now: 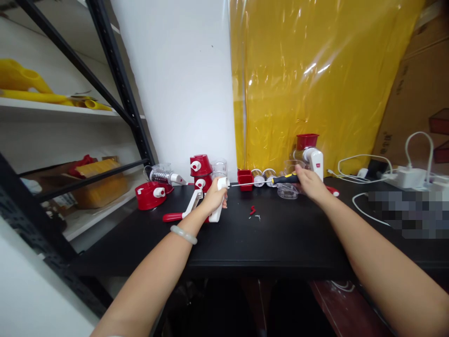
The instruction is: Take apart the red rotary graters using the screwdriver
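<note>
My left hand (212, 197) is wrapped round a white plastic grater body (216, 214), whose round end points right. A white crank arm with a red handle (173, 217) sticks out to the left of this hand; I cannot tell whether it is joined to the body. My right hand (309, 183) grips a screwdriver (285, 179) by its black and yellow handle. Its long shaft runs level to the left, with the tip at the round end of the body. Below the shaft, small red plastic pieces (252, 210) and small screws (257, 216) lie on the black table (266, 243).
Behind my left hand are stacked red bases (200, 164); another red base (150, 195) stands further left. A red hopper (245, 179) and grater drums (258, 178) line the back. An assembled grater (315, 161) stands beyond my right hand. White cables (365, 161) lie at right.
</note>
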Demonstrator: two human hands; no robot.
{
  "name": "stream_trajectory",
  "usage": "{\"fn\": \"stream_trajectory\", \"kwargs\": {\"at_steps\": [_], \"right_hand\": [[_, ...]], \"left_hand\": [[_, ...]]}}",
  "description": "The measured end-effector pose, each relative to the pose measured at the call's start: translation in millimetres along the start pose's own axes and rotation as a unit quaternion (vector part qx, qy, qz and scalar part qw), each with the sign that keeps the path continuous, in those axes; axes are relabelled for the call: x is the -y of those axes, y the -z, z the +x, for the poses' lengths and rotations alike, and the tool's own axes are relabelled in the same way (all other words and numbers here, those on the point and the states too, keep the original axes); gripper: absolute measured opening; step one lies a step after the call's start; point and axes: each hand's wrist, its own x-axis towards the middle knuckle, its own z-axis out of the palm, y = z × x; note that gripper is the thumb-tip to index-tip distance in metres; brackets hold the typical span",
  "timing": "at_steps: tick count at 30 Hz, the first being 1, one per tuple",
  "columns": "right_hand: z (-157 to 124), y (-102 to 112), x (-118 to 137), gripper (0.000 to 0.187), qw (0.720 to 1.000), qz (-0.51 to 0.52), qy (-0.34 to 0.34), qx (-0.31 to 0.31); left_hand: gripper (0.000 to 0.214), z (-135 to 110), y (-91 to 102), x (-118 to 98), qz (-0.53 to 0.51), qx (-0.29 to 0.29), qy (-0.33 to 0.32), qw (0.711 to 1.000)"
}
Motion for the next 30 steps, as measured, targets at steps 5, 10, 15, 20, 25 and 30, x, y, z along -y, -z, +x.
{"fn": "stream_trajectory", "kwargs": {"at_steps": [5, 10, 15, 20, 25, 30], "right_hand": [[-1.3, 1.7, 5.8, 0.039, 0.996, 0.087, -0.02, 0.01], [-6.8, 2.5, 18.4, 0.052, 0.963, 0.253, -0.046, 0.077], [-4.8, -1.0, 15.8, 0.05, 0.969, 0.213, -0.112, 0.05], [-1.7, -0.6, 8.1, 0.044, 0.989, 0.114, -0.096, 0.008], [-4.6, 2.8, 14.2, 0.045, 0.98, 0.188, -0.049, 0.038], [-2.8, 1.7, 14.8, 0.043, 0.976, 0.197, -0.09, 0.029]], "left_hand": [[0.054, 2.0, 1.9, 0.9, -0.002, -0.004, -0.01, 1.0], [0.051, 2.1, 2.6, 0.2, -0.014, -0.007, -0.01, 1.0], [0.056, 0.3, 0.5, -2.3, -0.018, -0.01, -0.006, 1.0], [0.055, 0.5, -0.9, 0.8, -0.008, 0.016, -0.004, 1.0], [0.054, 2.8, 1.0, 4.6, -0.008, 0.008, -0.01, 1.0], [0.054, -0.2, -1.4, 0.8, -0.01, 0.017, -0.004, 1.0]]}}
